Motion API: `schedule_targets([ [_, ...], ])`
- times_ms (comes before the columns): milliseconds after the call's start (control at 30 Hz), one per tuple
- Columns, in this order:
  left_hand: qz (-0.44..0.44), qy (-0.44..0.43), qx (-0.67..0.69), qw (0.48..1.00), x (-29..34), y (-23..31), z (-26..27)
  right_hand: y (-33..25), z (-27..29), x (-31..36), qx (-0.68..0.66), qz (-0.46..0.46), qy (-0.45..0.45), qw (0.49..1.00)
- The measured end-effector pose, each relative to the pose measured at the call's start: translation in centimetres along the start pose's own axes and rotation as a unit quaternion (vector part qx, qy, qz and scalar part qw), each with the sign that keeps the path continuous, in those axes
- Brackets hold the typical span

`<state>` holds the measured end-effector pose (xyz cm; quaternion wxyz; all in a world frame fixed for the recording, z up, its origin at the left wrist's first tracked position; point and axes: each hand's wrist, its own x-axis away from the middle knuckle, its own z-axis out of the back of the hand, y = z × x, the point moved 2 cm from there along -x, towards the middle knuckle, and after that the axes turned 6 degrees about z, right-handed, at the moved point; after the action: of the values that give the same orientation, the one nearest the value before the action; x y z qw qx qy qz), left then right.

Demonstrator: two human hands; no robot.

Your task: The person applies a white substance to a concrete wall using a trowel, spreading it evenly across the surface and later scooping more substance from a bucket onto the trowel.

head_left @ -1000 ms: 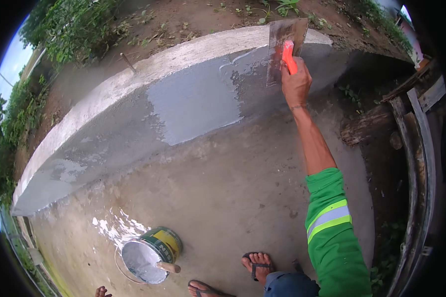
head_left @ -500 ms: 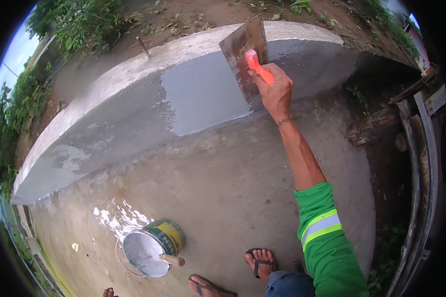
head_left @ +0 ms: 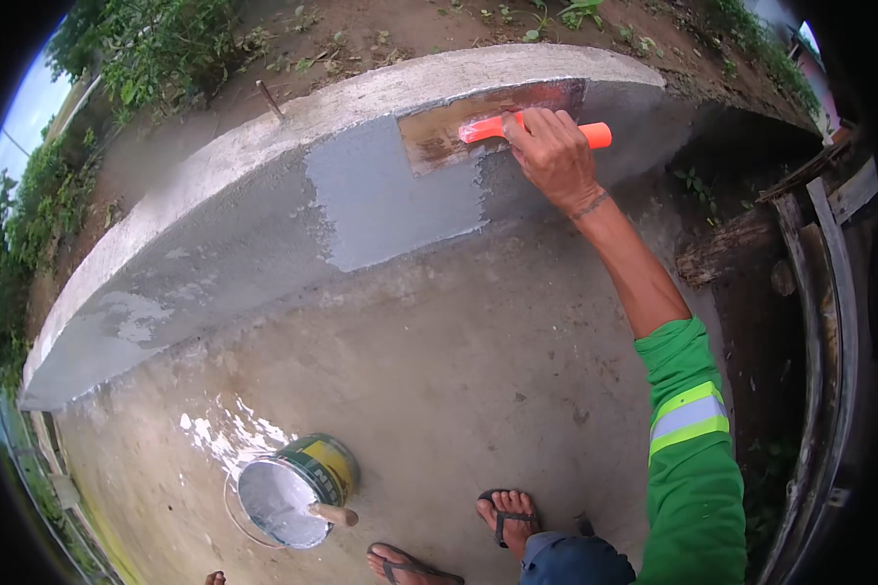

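My right hand [head_left: 559, 161] is closed around the orange handle of a plastering trowel [head_left: 437, 138]. The trowel's brown-stained rectangular blade lies lengthwise along the upper face of a low curved wall [head_left: 215, 234], just under its pale top edge. Below and left of the blade is a smooth, lighter grey patch of wet coating [head_left: 390, 216] with ragged sides. Only the fingertips of my left hand [head_left: 216, 578] show at the lower edge, left of the feet; what they hold, if anything, is out of sight.
A green and yellow bucket [head_left: 334, 466] of pale grey paste stands on the concrete floor [head_left: 439, 370], a wooden-handled tool [head_left: 334, 513] resting in it. White splashes [head_left: 234, 434] lie beside it. A metal rod [head_left: 269, 99] sticks up behind the wall; a timber fence [head_left: 824, 312] stands at right.
My right hand has turned the trowel from a steep slant to nearly level, its blade now along the wall's upper edge. My forearm has swung right. The left fingertips have sunk lower in view.
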<state>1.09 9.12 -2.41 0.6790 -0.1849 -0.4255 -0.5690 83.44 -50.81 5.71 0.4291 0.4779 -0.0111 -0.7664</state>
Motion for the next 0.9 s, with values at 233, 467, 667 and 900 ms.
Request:
schedule_targets([
  [233, -0.028, 0.031, 0.028, 0.999, 3.2, 0.7, -1.1, 0.0, -0.5, 9.2, -0.119, -0.165, -0.042, 0.978],
  [467, -0.092, -0.026, 0.103, 0.99, 5.4, -8.4, 1.6, 1.1, -1.4, 4.1, -0.313, -0.553, 0.173, 0.752],
  [667, -0.083, 0.013, 0.089, 0.993, 4.8, -4.7, -0.4, -16.5, -4.3, -7.3, -0.323, -0.419, 0.178, 0.83],
  [900, -0.148, -0.023, 0.037, 0.988, 4.4, 1.1, -2.5, -25.3, -2.2, -10.7, -0.493, -0.373, 0.15, 0.772],
])
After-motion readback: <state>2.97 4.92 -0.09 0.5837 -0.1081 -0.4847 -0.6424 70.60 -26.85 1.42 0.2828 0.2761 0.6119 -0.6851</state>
